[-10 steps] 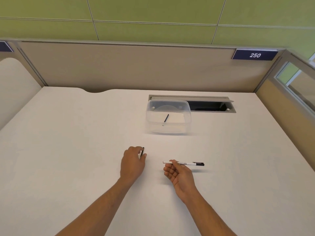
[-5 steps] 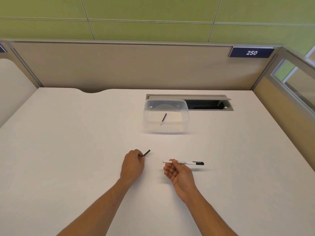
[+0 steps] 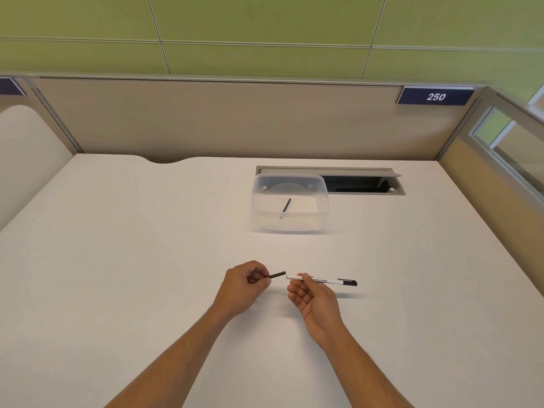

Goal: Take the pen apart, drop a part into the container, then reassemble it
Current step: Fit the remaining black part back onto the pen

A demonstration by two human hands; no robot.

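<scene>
White desk (image 3: 147, 260), beige partition (image 3: 220, 119), green wall (image 3: 265, 25), clear container (image 3: 290, 201)

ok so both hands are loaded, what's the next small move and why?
Probably slide the dark thin part in the left hand rightward into the open end of the white barrel held by the right hand: the two tips are nearly in line, a small gap apart.
</scene>
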